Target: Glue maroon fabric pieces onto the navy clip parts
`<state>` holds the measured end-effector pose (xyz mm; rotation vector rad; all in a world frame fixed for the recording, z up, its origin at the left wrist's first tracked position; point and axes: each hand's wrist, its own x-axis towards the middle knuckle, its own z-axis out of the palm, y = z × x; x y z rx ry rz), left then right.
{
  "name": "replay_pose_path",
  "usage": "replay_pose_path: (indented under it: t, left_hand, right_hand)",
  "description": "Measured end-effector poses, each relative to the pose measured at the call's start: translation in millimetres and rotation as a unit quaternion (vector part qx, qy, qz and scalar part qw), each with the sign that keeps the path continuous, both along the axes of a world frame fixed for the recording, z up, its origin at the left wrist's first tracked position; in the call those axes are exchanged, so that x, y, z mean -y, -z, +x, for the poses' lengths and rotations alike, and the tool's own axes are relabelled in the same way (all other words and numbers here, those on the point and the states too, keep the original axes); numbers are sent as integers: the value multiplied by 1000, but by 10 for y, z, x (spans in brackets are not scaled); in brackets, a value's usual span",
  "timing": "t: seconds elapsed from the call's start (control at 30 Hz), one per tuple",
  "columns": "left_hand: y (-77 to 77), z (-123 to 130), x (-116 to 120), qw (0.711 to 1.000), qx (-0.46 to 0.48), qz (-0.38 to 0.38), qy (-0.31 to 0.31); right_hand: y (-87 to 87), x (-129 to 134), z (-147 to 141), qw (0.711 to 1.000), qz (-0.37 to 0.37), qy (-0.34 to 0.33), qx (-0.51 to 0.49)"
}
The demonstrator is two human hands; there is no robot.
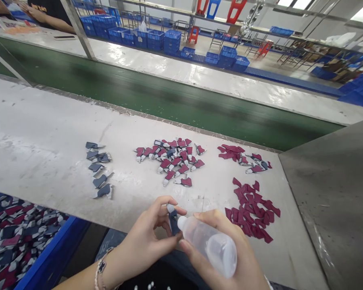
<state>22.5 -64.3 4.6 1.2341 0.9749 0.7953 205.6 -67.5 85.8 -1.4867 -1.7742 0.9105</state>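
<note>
Between the thumb and fingers of my left hand (147, 233) is a small dark blue and grey plastic part (173, 220). My right hand (230, 237) is wrapped round a translucent squeeze bottle (210, 245), tilted so that its white nozzle meets or nearly meets the part; I cannot tell if they touch. Beyond my hands lies a pile of maroon and grey parts (175, 161). A short column of dark blue and grey parts (100, 180) is to the left. Loose maroon pieces (254, 209) lie on the right, with a smaller mixed group (245, 157) behind them.
A blue crate (57, 249) full of similar parts stands at lower left. A metal panel (329, 193) borders the white table (48, 141) on the right. Behind runs a green conveyor belt (169, 96). Another person's arm (45, 18) rests at the far bench.
</note>
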Motion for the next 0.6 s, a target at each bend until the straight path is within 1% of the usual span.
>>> replay_pose_path:
  t: [0.17, 0.3, 0.4, 0.5, 0.6]
  left_hand:
    - [-6, -16, -19, 1000, -10, 6, -15]
    - [-14, -19, -17, 1000, -24, 19, -8]
    - [-16, -22, -13, 999, -25, 24, -6]
    - [-8, -31, -14, 999, -37, 25, -21]
    - [5, -46, -5, 998, -55, 28, -16]
  right_hand:
    - [-17, 14, 12, 999, -28, -34, -14]
    - [-16, 15, 8, 1000, -22, -14, -6]
    - [-13, 23, 18, 1000, -9, -15, -7]
    - [-19, 46, 38, 999, -11, -35, 11]
    - [-27, 60, 45, 998, -19, -56, 16]
